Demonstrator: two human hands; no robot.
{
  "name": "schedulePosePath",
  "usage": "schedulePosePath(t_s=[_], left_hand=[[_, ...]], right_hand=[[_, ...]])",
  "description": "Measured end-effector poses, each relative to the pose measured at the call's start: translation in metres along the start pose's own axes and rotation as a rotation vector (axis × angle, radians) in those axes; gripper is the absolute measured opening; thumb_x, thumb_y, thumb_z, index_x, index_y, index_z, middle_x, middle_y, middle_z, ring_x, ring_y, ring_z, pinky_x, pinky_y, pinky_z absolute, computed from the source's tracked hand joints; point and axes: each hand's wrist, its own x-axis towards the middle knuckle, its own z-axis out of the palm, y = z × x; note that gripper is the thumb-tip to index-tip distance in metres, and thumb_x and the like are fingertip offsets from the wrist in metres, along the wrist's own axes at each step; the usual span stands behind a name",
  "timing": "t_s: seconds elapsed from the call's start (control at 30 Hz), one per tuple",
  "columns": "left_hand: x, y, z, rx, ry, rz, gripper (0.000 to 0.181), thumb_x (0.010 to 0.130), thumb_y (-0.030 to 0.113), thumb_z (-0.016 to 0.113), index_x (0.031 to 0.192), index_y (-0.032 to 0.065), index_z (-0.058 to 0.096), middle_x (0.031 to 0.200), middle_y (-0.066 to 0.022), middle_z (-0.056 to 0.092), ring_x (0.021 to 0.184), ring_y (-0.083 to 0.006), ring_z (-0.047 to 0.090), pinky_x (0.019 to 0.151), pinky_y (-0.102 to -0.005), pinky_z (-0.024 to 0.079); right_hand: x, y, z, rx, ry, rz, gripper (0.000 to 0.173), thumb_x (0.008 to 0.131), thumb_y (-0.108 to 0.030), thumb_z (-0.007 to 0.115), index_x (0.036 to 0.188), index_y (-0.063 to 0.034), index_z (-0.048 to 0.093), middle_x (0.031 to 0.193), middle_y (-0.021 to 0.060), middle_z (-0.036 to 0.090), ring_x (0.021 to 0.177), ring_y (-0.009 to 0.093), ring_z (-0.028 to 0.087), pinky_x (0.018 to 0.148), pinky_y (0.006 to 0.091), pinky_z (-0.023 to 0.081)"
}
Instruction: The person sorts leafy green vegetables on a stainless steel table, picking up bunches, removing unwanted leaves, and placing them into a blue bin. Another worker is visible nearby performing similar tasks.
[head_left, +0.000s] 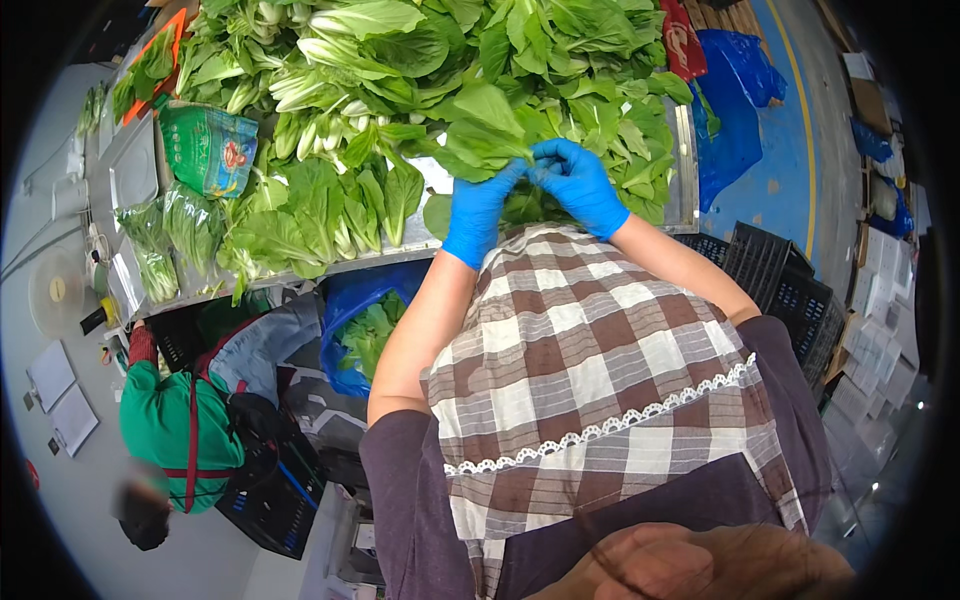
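Both my hands wear blue gloves and meet at the near edge of a metal table (684, 172) heaped with leafy greens. My left hand (484, 206) is closed around a bunch of leafy greens (487, 135), whose broad leaves point away from me. The fingers of my right hand (574, 180) are pinched together at the end of the same bunch; whether they grip a part of it cannot be told. Loose leaves (634, 146) lie to the right, and white-stemmed greens (330, 60) are piled beyond and to the left.
Bagged greens (191, 225) and a green printed bag (210, 150) lie on the table's left. Below that side, a blue-lined container (345, 375) holds leaves, beside a bending co-worker in green (172, 435). Black crates (795, 300) stand at right.
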Motion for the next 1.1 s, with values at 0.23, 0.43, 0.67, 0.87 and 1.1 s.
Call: schedulePosePath(t_s=[0.23,0.43,0.67,0.87,1.1], left_hand=[[-0.006,0.006,-0.005,0.054,-0.141,0.01,0.022,0.077,0.008,0.071,0.092,-0.0025,0.059,0.082,-0.0111,0.065,0.07,-0.0149,0.063,0.062,-0.028,0.051],[-0.008,-0.005,-0.015,0.008,-0.162,0.056,0.025,0.079,0.015,0.071,0.096,-0.0015,0.065,0.087,-0.0081,0.067,0.072,-0.0134,0.06,0.063,-0.0272,0.047],[-0.01,0.001,-0.024,0.068,-0.021,0.223,0.034,0.076,0.016,0.075,0.101,-0.0028,0.064,0.09,-0.0095,0.067,0.078,-0.0145,0.06,0.07,-0.0304,0.05],[0.005,-0.014,-0.029,0.546,-0.004,0.121,0.04,0.07,0.032,0.078,0.072,-0.0038,0.062,0.066,-0.0083,0.061,0.06,-0.0093,0.048,0.051,-0.0311,0.043],[-0.019,0.008,-0.021,0.073,-0.108,0.102,0.038,0.078,0.005,0.068,0.113,-0.003,0.057,0.101,-0.0095,0.064,0.086,-0.0158,0.061,0.076,-0.0282,0.049]], right_hand=[[-0.004,0.003,0.004,0.122,-0.039,0.141,0.017,0.087,-0.01,0.061,0.101,-0.0006,0.061,0.089,0.0081,0.066,0.071,0.013,0.06,0.062,0.0249,0.048],[0.0,0.046,-0.02,0.489,0.054,0.186,0.023,0.09,-0.012,0.059,0.109,0.002,0.058,0.086,0.0104,0.065,0.073,0.018,0.061,0.063,0.0269,0.049],[-0.014,0.042,-0.064,0.201,-0.244,0.466,0.029,0.091,-0.023,0.06,0.107,0.0005,0.06,0.078,0.0062,0.063,0.063,0.013,0.056,0.056,0.0254,0.044],[-0.011,-0.026,0.01,-0.182,-0.335,0.162,0.024,0.085,-0.013,0.065,0.106,-0.0023,0.062,0.079,0.0035,0.063,0.065,0.009,0.056,0.057,0.0243,0.044],[0.011,-0.01,0.009,0.083,-0.402,0.215,0.017,0.089,-0.013,0.059,0.099,0.0011,0.062,0.082,0.0079,0.066,0.068,0.011,0.062,0.061,0.0227,0.049]])
